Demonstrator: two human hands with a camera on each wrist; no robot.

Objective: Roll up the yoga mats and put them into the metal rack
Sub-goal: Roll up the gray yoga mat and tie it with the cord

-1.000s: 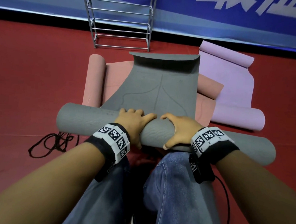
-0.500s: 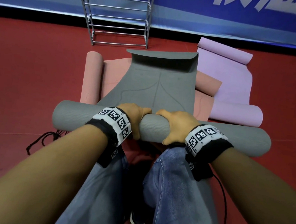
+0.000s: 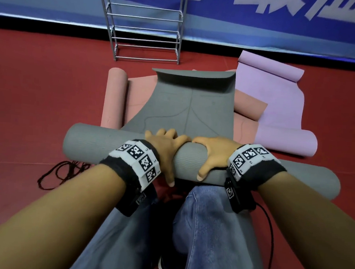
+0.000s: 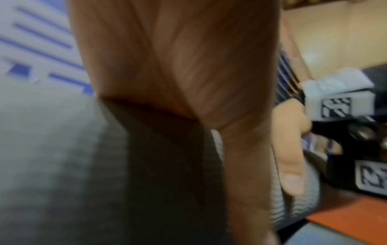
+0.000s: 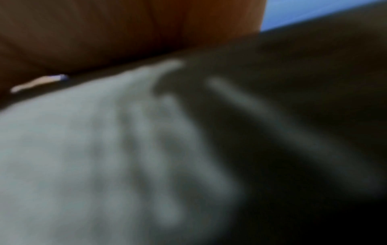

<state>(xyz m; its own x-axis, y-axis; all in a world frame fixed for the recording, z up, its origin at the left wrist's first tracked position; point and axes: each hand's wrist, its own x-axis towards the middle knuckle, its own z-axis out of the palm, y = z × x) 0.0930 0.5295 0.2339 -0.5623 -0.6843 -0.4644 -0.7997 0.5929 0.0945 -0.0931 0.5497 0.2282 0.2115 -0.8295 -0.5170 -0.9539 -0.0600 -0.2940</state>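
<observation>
Since the earlier frame, both hands had shifted forward over the roll, fingers reaching onto its far side. On the red floor [image 3: 27, 103], the grey foam yoga mat [image 3: 191, 106] lay roughly half rolled, its roll [image 3: 100, 143] across the person's knees, its far edge curling up. The silver metal rack [image 3: 146, 23] stood beyond, empty. Left hand [image 3: 167, 148] and right hand [image 3: 217, 154] curled over the roll's middle, thumbs toward the person. Risk judged: with only the centre gripped, the ends could loosen and telescope.
</observation>
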